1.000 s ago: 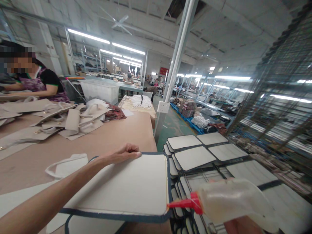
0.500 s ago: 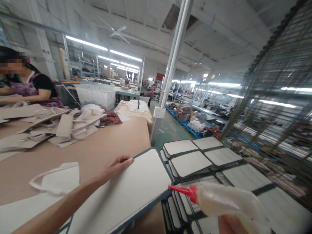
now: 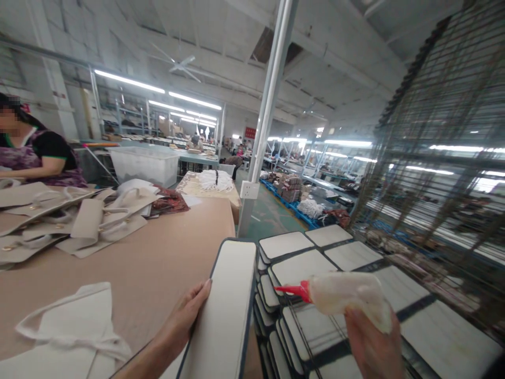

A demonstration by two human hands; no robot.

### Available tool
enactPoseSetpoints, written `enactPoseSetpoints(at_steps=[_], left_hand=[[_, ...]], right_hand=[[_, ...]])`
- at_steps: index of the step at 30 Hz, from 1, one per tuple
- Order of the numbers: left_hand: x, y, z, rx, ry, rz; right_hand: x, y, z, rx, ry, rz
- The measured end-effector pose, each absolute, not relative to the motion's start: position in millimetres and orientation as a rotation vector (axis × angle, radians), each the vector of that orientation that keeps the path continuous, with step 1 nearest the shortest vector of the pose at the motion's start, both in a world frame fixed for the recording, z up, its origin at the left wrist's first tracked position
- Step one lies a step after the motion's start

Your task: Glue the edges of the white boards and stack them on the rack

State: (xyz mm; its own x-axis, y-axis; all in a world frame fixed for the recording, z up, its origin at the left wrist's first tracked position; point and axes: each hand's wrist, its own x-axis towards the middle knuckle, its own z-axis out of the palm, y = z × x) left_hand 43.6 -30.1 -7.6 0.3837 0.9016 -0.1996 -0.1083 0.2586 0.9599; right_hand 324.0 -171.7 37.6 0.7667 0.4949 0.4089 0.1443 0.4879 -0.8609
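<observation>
My left hand grips the left edge of a white panel with a dark blue border, thumb on its face and the other fingers hidden behind it. The panel is tilted up at the table's right edge. In my right hand is a squeeze bottle, cloudy and translucent, with a red pointed nozzle. The nozzle points left, apart from the panel, above the rack of similar panels. Below left of my left hand lie pale bag pieces with a strap on the brown table.
Stacked dark-edged white panels lie on wire racks at right. A wire mesh rack rises beyond them. A metal post stands ahead. Beige bag parts pile up at left, near a seated co-worker and a white bin.
The panel has turned steeper and looks narrower, its far corner shifted left. The bottle's nozzle has come away from the panel's edge, and my right hand shows more fully.
</observation>
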Motion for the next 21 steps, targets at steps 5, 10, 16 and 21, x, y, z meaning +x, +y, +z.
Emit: enactPoseSetpoints(at_steps=[5, 10, 16, 21], left_hand=[[44, -38, -7, 1.066, 1.033, 0.895], [47, -44, -32, 1.078, 1.031, 0.866], [52, -50, -49, 1.098, 1.05, 0.859], [47, -54, -42, 1.107, 1.012, 0.825]], right_hand=[[319, -176, 64, -0.943, -0.504, 0.268], [308, -173, 86, -0.879, -0.39, 0.327], [313, -160, 79, -0.916, -0.586, 0.321], [324, -159, 68, -0.947, -0.669, 0.313]])
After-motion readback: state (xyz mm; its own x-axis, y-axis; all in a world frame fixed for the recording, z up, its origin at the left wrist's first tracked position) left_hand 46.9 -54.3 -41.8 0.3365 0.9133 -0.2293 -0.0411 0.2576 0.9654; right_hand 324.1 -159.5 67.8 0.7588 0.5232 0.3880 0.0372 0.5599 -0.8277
